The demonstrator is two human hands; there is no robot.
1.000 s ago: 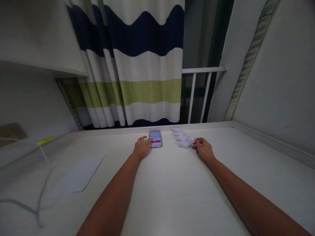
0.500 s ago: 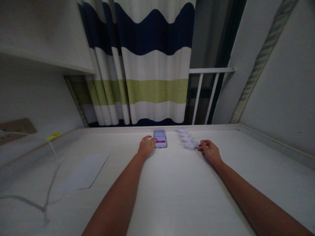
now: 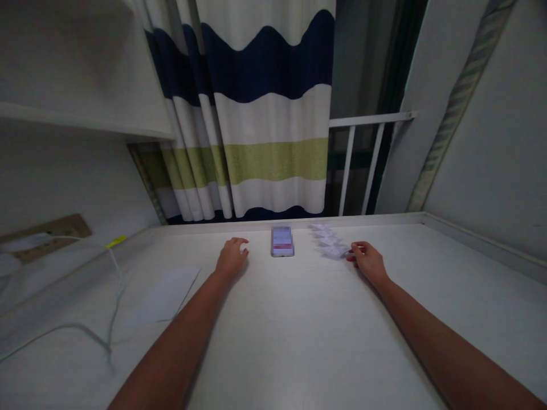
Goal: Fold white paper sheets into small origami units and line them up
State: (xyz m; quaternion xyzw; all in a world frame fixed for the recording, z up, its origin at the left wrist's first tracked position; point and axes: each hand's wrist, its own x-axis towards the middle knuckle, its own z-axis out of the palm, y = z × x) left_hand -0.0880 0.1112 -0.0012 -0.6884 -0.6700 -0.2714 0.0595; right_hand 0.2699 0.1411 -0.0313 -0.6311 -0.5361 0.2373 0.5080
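A phone (image 3: 282,241) with a lit screen and a red bar across it lies at the back of the white desk (image 3: 273,319). To its left, apart from it, my left hand (image 3: 232,255) hovers or rests with thumb and fingers apart and nothing between them. Right of the phone is a row of several folded white paper pieces (image 3: 330,242). At the near end of that row, my right hand (image 3: 368,261) pinches the tip of a folded paper piece (image 3: 342,251) between thumb and fingers.
White sheets of paper (image 3: 171,296) lie left of my left forearm. A pale cable (image 3: 113,319) runs over the desk's left side, with a yellow tag (image 3: 116,241) near the wall. A shelf (image 3: 85,122) overhangs at upper left; a striped curtain (image 3: 273,159) hangs behind.
My left hand has come off the phone and moved left. My right hand keeps its place at the paper pieces. The view has turned slightly to the left.
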